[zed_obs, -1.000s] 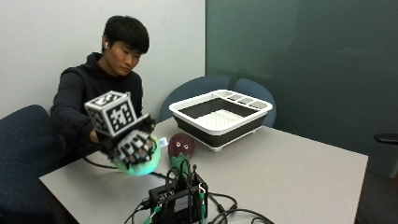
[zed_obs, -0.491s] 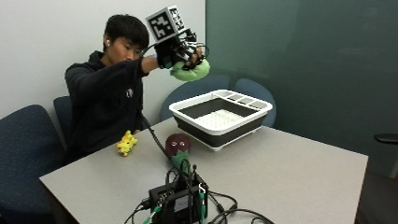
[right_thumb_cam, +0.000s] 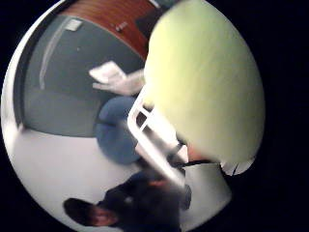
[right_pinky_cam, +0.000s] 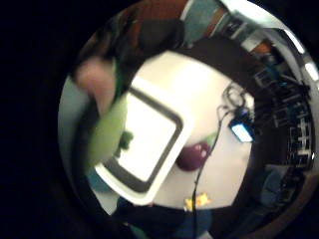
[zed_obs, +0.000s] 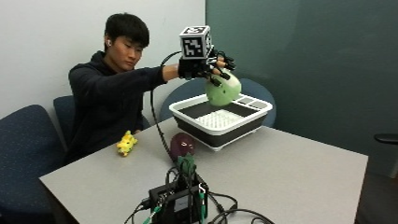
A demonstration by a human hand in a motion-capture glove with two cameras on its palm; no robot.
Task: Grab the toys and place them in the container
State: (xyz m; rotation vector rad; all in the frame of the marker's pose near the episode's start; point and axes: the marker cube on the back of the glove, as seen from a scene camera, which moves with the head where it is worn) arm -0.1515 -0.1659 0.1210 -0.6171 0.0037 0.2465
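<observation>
My gloved right hand (zed_obs: 208, 67) grips a light green plush toy (zed_obs: 223, 90) and holds it in the air above the white and black container (zed_obs: 222, 117). The same green toy (right_thumb_cam: 205, 82) fills much of the thumb side palm view, and in the little finger side palm view the green toy (right_pinky_cam: 107, 132) hangs over the container (right_pinky_cam: 144, 144). A dark purple plush toy (zed_obs: 182, 143) lies on the table just in front of the container. A small yellow toy (zed_obs: 127, 143) lies on the table near the person's side.
A black device with green parts and a tangle of cables (zed_obs: 183, 196) sits at the table's near edge. Blue chairs (zed_obs: 24, 144) stand beside and behind the grey table (zed_obs: 292, 177). The person's other hand is out of sight.
The hand lifted the green toy off the table, carried it up high, and has now brought it down and across to just above the container.
</observation>
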